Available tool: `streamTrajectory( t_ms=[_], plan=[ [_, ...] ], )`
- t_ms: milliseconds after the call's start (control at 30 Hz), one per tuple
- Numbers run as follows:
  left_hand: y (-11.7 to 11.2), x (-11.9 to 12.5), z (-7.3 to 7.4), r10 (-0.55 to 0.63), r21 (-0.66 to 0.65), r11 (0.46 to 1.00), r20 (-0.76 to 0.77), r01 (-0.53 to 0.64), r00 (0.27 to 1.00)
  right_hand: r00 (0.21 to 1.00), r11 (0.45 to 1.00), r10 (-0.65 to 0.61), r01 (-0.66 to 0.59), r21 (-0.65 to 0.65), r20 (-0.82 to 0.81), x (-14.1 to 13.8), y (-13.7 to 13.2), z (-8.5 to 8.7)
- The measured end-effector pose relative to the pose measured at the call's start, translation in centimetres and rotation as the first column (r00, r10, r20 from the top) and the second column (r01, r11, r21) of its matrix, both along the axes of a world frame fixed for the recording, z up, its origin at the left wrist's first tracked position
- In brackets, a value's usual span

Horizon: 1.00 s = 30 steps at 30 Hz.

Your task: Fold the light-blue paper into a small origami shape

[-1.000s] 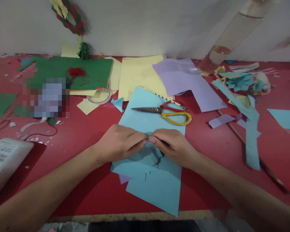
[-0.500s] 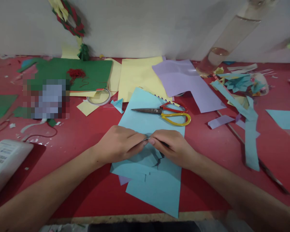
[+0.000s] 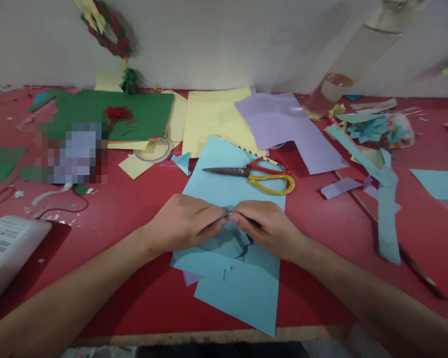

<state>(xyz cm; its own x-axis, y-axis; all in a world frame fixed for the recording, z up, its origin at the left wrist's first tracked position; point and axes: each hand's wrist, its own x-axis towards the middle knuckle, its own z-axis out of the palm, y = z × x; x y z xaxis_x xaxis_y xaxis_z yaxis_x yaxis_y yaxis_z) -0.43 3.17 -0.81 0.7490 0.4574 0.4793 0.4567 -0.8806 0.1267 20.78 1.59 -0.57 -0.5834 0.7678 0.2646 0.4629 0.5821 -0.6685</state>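
Note:
My left hand (image 3: 186,221) and my right hand (image 3: 267,226) meet over light blue paper sheets (image 3: 242,298), both closed in a pinch. Between the fingertips shows the thin edge of a small piece of paper (image 3: 227,215); the fingers hide most of it. Just beyond the hands, scissors (image 3: 271,190) with one red and one yellow handle lie on the blue paper, blades pointing left. Small dark marks or slits show on the sheet below my right hand.
Green card (image 3: 145,114), yellow paper (image 3: 212,119) and purple paper (image 3: 283,119) lie along the wall. A tape roll (image 3: 168,149) is at left centre, a white box-like device (image 3: 15,243) at far left. Blue strips (image 3: 388,219), a thin stick (image 3: 421,273) and a clear bottle (image 3: 336,74) occupy the right.

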Motion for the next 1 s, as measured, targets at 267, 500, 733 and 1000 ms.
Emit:
streamTrajectory(
  t_ms=[267,500,733,1000],
  plan=[
    [0.07,-0.03,-0.07,-0.002,0.002,1.000,-0.002,0.002,1.000,1.000,1.000,0.001,-0.001,0.001,0.002,-0.01,0.02,-0.02],
    [-0.02,-0.08,-0.11,0.000,0.003,1.000,-0.018,0.000,1.000,1.000,1.000,0.007,-0.007,-0.010,0.006,0.01,0.01,-0.05],
    [0.05,-0.02,0.10,-0.009,0.013,1.000,-0.007,0.009,1.000,1.000,1.000,0.005,-0.004,-0.010,0.012,0.00,0.00,-0.08],
    [0.08,0.10,0.18,-0.012,0.007,1.000,-0.009,0.012,1.000,0.999,1.000,-0.003,0.004,-0.011,0.032,0.00,-0.07,-0.04]
  ],
)
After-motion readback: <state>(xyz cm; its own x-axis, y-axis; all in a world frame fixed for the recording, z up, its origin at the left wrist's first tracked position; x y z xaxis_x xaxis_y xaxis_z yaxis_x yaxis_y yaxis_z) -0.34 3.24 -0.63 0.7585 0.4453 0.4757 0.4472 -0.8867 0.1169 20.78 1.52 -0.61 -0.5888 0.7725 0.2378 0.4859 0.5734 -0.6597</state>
